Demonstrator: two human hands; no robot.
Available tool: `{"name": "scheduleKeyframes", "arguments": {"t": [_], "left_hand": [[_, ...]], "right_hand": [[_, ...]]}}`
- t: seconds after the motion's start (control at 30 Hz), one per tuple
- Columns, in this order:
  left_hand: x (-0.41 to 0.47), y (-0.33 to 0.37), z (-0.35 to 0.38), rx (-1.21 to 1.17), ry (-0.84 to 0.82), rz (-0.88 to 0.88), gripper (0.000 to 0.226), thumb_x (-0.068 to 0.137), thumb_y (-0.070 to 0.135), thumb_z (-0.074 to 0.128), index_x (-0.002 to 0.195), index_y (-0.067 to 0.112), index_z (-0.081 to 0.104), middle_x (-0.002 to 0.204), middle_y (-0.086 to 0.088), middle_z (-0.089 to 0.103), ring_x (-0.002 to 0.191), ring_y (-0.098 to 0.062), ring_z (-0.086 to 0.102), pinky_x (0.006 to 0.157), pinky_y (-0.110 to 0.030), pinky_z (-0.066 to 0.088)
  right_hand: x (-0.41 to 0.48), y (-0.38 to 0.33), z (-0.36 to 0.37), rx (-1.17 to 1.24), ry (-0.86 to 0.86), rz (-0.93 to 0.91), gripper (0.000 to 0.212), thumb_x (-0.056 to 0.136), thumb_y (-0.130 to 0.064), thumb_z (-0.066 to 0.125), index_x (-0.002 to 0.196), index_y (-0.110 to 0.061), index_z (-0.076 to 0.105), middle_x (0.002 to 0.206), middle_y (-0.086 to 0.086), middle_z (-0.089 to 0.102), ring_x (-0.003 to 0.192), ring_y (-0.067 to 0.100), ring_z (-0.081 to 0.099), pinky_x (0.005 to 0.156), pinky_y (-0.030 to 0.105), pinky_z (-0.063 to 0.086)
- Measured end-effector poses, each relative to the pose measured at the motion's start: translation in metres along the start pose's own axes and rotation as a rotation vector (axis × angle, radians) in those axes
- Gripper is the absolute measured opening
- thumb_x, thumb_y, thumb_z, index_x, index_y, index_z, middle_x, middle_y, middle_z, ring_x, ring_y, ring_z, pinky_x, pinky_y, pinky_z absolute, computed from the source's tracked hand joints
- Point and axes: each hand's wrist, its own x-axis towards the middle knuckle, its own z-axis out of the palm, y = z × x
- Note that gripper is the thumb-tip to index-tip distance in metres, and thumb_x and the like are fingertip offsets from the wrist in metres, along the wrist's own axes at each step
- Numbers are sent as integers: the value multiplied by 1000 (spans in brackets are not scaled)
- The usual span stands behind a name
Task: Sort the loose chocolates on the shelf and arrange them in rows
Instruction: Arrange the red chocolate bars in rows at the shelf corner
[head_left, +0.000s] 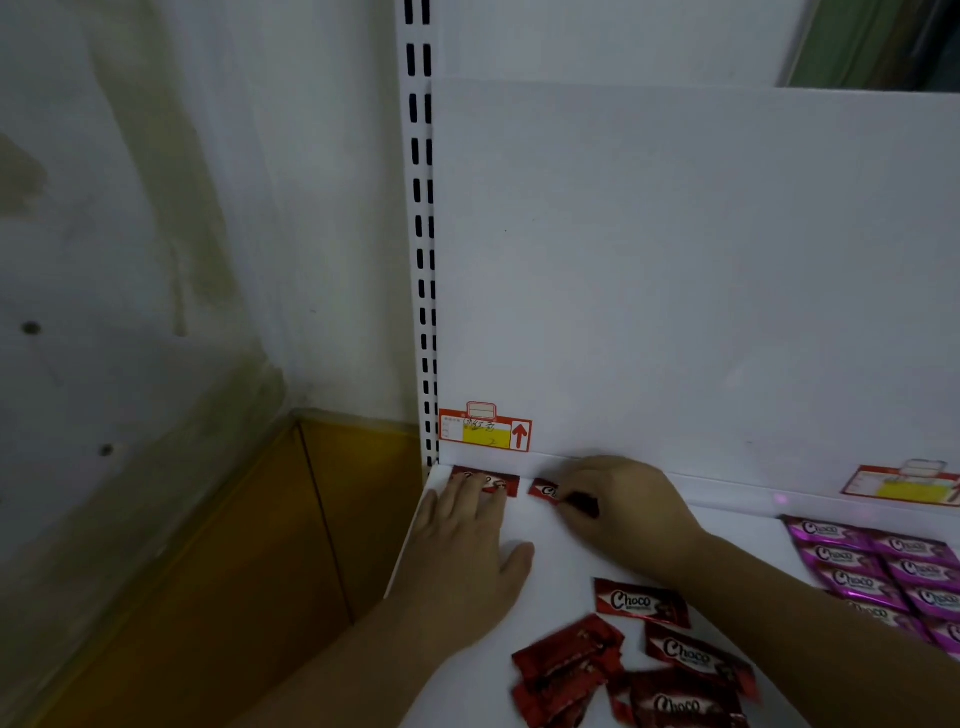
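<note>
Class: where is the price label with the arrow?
Head view, left of centre: the price label sits low on the back panel, above the left hand.

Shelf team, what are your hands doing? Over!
Left hand flat on first red chocolate, back corner. Right hand pinching second red chocolate beside it. Loose red pile up front, unblocked.

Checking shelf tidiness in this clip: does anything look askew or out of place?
The loose red chocolates near the front lie heaped, tilted and overlapping, unlike the pink chocolates in neat rows at right. Two back-row chocolates lie under the left hand and right hand.
</note>
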Motion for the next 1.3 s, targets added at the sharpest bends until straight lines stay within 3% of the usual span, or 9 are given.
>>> {"name": "scheduleKeyframes", "arguments": {"t": [0.17,0.33,0.63,0.8,0.93,1.03,1.13,1.2,1.3], "left_hand": [[1,-1,-2,23,-12,-1,63,94,53,25,148,25,8,158,3,-1,144,-15,-11,115,-36,-8],[1,-1,-1,28,-10,4,63,94,53,25,148,25,8,158,4,-1,144,-14,-10,115,-36,-7],[1,-1,-1,27,0,7,62,95,53,25,148,26,8,157,4,-1,144,-14,-9,115,-36,-7],[2,-2,-1,0,25,20,61,94,52,27,148,27,13,157,5,2,144,-14,-6,117,-36,-4],[1,-6,-6,-106,115,75,49,93,46,37,139,27,37,150,6,26,140,-12,15,117,-37,12],[-4,1,-12,-264,98,111,35,92,36,48,125,26,53,134,10,44,128,-8,34,110,-27,26],[-7,18,-21,-384,-25,142,24,88,27,59,112,26,62,100,13,56,99,-7,52,92,-23,44],[-7,34,-25,-379,-72,202,25,86,29,63,110,26,63,90,14,55,88,-5,52,84,-23,47],[0,56,-25,-300,-113,282,36,82,37,66,116,28,61,98,13,55,94,-5,50,86,-24,45]], "right_hand": [[3,-3,2,-57,83,-57,9,81,-24,64,85,-22,71,75,-6,70,63,12,64,54,26,55],[5,-5,1,-70,180,-126,21,85,-25,52,73,-17,67,70,-3,66,59,14,60,50,23,49],[6,-5,2,57,-63,-121,29,83,-25,43,83,-19,71,84,-5,70,74,13,64,68,24,54],[3,-5,-7,88,-102,-125,17,82,-18,55,90,-18,70,94,-4,70,83,14,64,72,28,55],[-5,-2,-33,216,-47,60,16,82,-17,63,93,-19,74,96,-5,72,84,8,64,79,16,47],[-26,6,-60,225,-188,217,13,84,-20,64,93,-24,73,93,-8,72,79,3,63,75,15,50],[-48,9,-84,204,-404,337,14,85,-26,65,98,-26,69,93,-9,69,84,4,64,81,22,52],[-60,6,-94,171,-522,385,21,84,-34,66,104,-26,67,96,-10,67,88,3,62,83,24,52],[-78,-4,-103,158,-578,447,32,80,-45,67,107,-29,64,100,-13,64,90,1,60,81,22,51]]}}
